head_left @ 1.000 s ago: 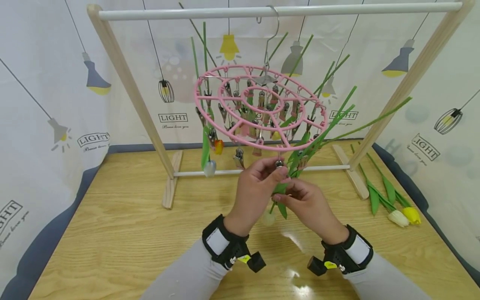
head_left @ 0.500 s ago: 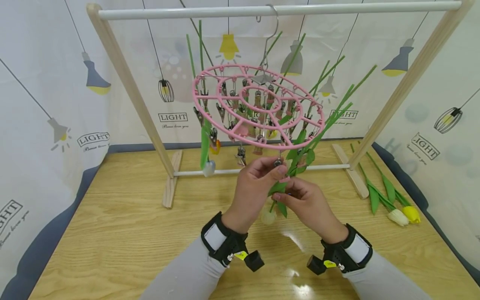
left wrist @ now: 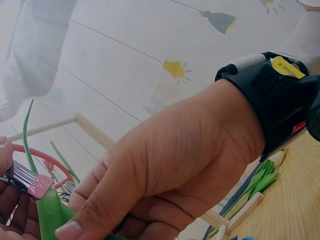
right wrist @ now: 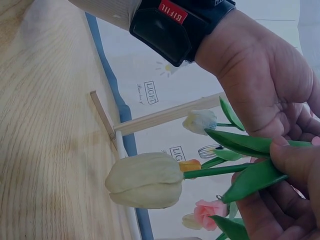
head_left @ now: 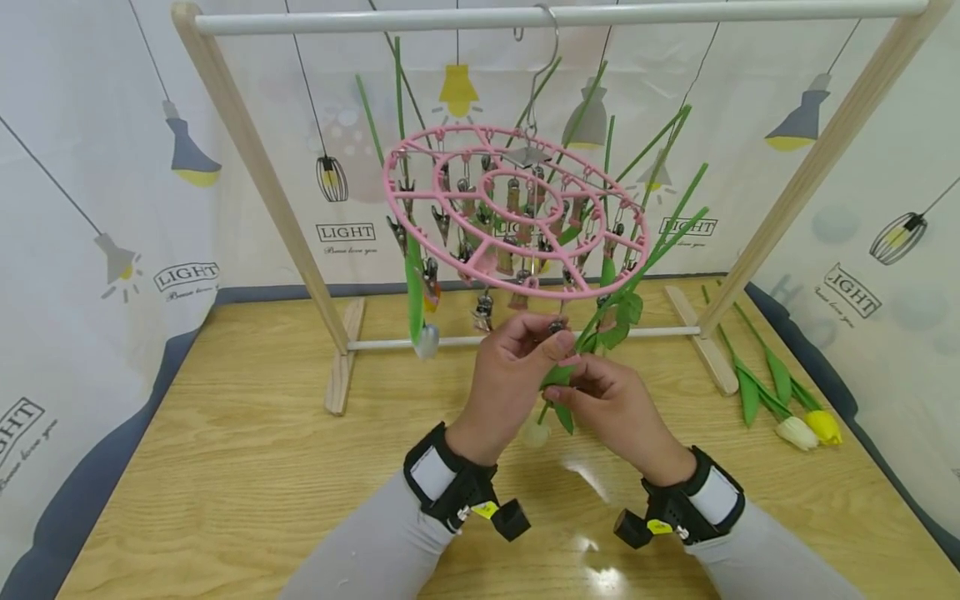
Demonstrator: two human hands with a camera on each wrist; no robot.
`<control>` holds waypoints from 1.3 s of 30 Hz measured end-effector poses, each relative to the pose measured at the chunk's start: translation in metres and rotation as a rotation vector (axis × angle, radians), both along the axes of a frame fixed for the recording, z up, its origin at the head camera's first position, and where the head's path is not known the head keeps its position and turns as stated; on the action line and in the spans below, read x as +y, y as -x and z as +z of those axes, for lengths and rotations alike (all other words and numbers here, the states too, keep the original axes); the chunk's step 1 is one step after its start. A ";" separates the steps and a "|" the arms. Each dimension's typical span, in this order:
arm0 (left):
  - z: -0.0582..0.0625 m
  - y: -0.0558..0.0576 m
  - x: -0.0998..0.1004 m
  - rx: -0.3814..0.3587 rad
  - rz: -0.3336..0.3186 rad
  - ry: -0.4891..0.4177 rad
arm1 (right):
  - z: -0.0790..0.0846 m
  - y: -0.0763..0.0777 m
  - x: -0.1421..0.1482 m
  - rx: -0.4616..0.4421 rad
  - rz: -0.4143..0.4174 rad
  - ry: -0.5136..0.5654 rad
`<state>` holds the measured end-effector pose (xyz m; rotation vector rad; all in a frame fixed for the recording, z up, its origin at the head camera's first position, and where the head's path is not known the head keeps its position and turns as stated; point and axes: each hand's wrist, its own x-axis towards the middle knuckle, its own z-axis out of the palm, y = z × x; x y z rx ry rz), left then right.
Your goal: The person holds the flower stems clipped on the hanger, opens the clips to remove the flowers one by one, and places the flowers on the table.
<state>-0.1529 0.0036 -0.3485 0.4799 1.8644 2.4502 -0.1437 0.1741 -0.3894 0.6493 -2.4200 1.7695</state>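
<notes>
My left hand [head_left: 513, 379] pinches a metal clip with pink tips [left wrist: 39, 186] that hangs from the front rim of a round pink clip hanger [head_left: 465, 265]. Just below, my right hand [head_left: 626, 408] holds the stem and leaves of a white tulip [right wrist: 145, 181] between thumb and fingers. Its bloom points down, above the table. In the left wrist view the pink tip overlaps the tulip's green leaf [left wrist: 48, 215]. Other tulips hang head down from the hanger's clips, among them a pale blue one [head_left: 427, 342] and a pink one [right wrist: 210, 214].
The hanger's hook [head_left: 553, 46] hangs on the white top bar [head_left: 360, 22] of a wooden-legged rack. A white tulip [head_left: 797, 433] and a yellow tulip [head_left: 825, 427] lie on the wooden table [head_left: 247, 483] at the right. Behind stands a lamp-printed backdrop [head_left: 262, 125].
The hanger shifted slightly left, and its hanging stems and flowers have swung and turned. Both hands have stayed nearly in place, still holding the clip and the white tulip.
</notes>
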 end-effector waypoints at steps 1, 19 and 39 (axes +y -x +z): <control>0.000 0.000 0.000 0.007 0.006 0.008 | 0.000 0.000 0.000 -0.002 0.006 0.002; -0.001 0.003 -0.001 0.049 0.088 -0.003 | -0.007 0.001 0.002 -0.044 -0.013 -0.043; -0.007 0.006 -0.002 0.140 0.125 0.097 | -0.007 -0.002 0.010 0.027 -0.032 -0.083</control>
